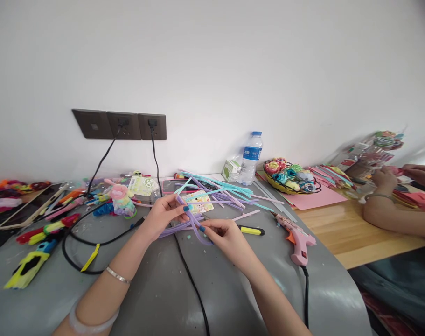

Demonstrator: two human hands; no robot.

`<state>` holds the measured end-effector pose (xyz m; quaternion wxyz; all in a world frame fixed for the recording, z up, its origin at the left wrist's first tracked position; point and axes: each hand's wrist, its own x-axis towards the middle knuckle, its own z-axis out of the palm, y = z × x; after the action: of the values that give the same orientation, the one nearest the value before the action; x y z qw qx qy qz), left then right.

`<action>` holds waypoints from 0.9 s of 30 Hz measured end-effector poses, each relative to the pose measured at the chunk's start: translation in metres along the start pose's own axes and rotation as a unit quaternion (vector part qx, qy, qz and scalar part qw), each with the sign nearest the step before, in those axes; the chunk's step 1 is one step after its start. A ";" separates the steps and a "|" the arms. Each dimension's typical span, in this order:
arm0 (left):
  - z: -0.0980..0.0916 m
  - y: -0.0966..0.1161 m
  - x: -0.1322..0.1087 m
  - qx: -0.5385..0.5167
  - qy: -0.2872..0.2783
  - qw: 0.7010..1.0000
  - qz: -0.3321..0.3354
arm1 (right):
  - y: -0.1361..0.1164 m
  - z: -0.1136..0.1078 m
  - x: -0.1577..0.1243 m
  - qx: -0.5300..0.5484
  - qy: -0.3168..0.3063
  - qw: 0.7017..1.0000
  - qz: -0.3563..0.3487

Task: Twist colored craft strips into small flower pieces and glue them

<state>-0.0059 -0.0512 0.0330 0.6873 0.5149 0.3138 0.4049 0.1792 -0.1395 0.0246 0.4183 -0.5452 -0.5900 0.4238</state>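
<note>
My left hand is closed in a pinch on a bent purple pipe cleaner. On the lower part of the same strip, the thumb and fingers of my right hand are pressed together. A loop of it hangs between the two hands. Behind and below them lies a loose pile of turquoise, purple and pale pink pipe cleaners. Just right of my right hand is a yellow utility knife. A small pastel pipe-cleaner figure stands left of my left hand.
A pink glue gun rests at the table's right. Behind stand a water bottle and a green-white box. Fabric-like roses fill a basket. Black cables cross the grey table. Another person's hands work at far right.
</note>
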 end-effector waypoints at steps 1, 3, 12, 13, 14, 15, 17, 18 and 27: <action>0.000 0.000 0.000 -0.003 0.006 1.000 0.001 | 0.001 -0.001 0.000 -0.005 0.008 1.000 -0.011; 0.001 0.000 0.000 -0.014 0.026 1.000 0.004 | 0.003 -0.001 0.000 -0.001 0.039 0.999 -0.039; 0.016 -0.004 -0.001 -0.106 0.054 0.993 -0.019 | 0.017 0.023 0.010 0.292 0.091 0.948 -0.085; 0.018 -0.005 -0.002 -0.104 0.049 0.993 -0.024 | 0.017 0.027 0.012 0.304 0.098 0.943 -0.089; 0.019 -0.006 -0.003 -0.099 0.043 0.994 -0.028 | 0.016 0.030 0.014 0.312 0.108 0.940 -0.090; 0.020 -0.007 -0.004 -0.093 0.034 0.995 -0.030 | 0.016 0.032 0.017 0.319 0.121 0.936 -0.088; 0.019 -0.008 -0.005 -0.075 0.008 0.996 -0.043 | 0.017 0.032 0.021 0.324 0.150 0.931 -0.074; 0.018 -0.008 -0.006 -0.060 -0.012 0.997 -0.055 | 0.017 0.030 0.023 0.321 0.161 0.931 -0.067; 0.011 -0.003 -0.016 0.038 -0.316 0.922 -0.220 | -0.001 -0.013 0.006 0.079 -0.033 0.995 -0.051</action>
<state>-0.0036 -0.0709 0.0334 0.8025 0.5599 0.2007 0.0468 0.1908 -0.1327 0.0298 0.4617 -0.4658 -0.5946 0.4651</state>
